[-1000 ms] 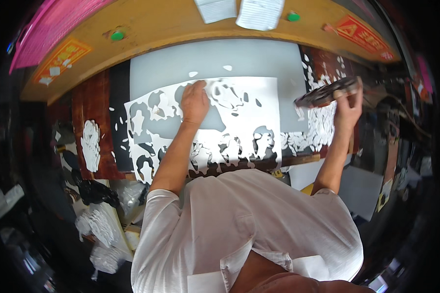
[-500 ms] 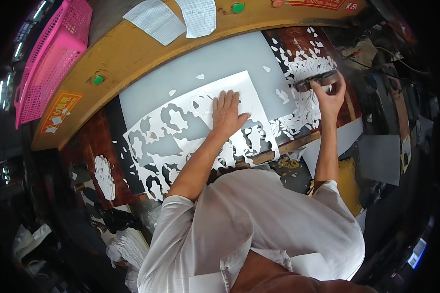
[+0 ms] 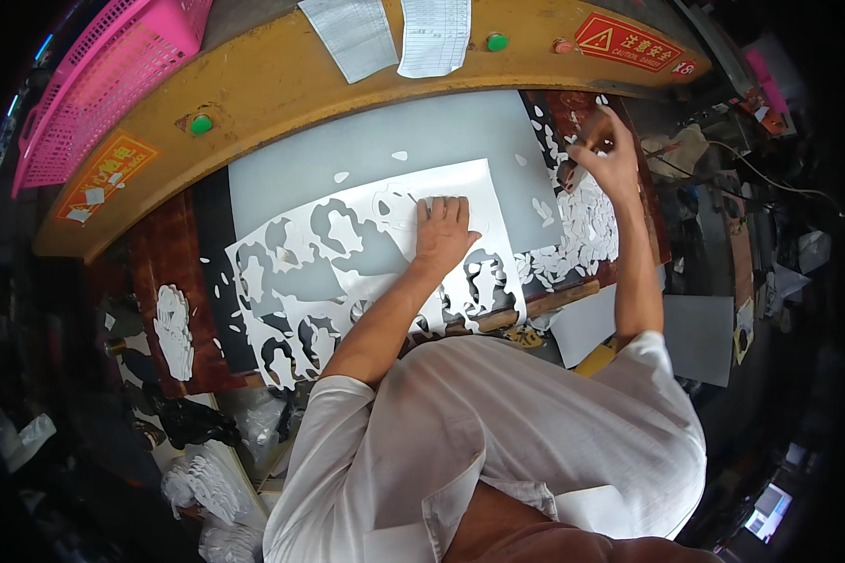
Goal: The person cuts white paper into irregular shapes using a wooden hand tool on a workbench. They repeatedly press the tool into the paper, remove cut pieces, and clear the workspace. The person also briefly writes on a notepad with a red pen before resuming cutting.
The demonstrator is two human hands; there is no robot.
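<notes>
My left hand [image 3: 443, 233] presses on a white sheet [image 3: 404, 190], its fingers slightly bent and holding nothing. Many shaped holes are cut through this sheet, which lies on a pale grey cutting board [image 3: 376, 136]. At the right, my right hand [image 3: 615, 161] grips a dark, band-like cutting die [image 3: 569, 173], tilted and raised above a heap of small white cut pieces [image 3: 582, 225]. My fingers and motion blur hide part of the die. A few loose white pieces lie on the board beyond the sheet.
A yellow machine beam [image 3: 282, 89] with green buttons crosses behind the board. On it rest two paper sheets [image 3: 352, 38] and a pink basket [image 3: 113, 89]. A stack of white cut pieces [image 3: 173, 333] lies at the left. Plastic bags [image 3: 211, 483] sit below left.
My right hand has lifted away toward the far side and turned the die to a steeper tilt. My left hand stays on the sheet, fingers a little more bent. The whole view has shifted slightly.
</notes>
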